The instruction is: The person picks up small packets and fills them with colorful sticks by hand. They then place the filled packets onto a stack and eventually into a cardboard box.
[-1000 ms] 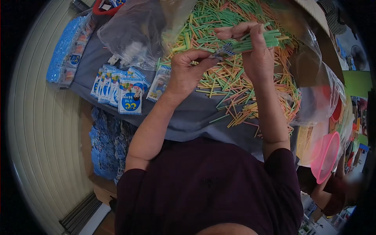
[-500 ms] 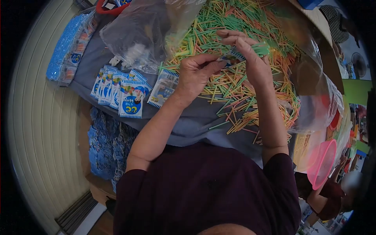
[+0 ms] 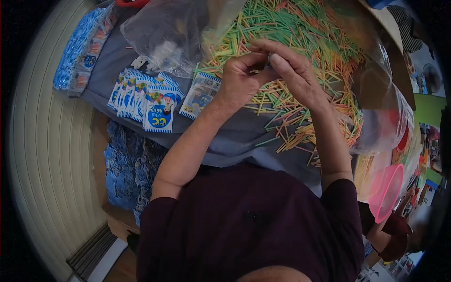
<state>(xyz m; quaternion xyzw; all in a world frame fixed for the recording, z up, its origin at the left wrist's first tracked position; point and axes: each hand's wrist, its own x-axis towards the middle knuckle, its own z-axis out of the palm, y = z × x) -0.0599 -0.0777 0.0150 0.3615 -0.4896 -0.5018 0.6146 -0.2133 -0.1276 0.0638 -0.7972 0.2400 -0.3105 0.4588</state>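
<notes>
My left hand [image 3: 238,83] and my right hand [image 3: 295,74] are pressed together, fingertips meeting, above a big heap of green, yellow and orange sticks [image 3: 305,33] on a grey cloth [image 3: 225,138]. Both sets of fingers are closed around a small packet, which is almost wholly hidden between them. No sticks show outside my grip. A single blue-and-white packet [image 3: 199,96] lies flat just left of my left wrist. Further left is a fanned row of like packets [image 3: 141,98].
A clear plastic bag [image 3: 164,33] with white bits sits behind the packets. A blue strip of packets [image 3: 77,51] lies at the far left, and more blue packets [image 3: 129,164] below the cloth's edge. A pink bowl [image 3: 387,192] and another person [image 3: 394,235] are at lower right.
The bunch of green sticks in my right hand went into the packet held by my left hand and is out of sight. Both hands closed together and dropped slightly toward the heap.
</notes>
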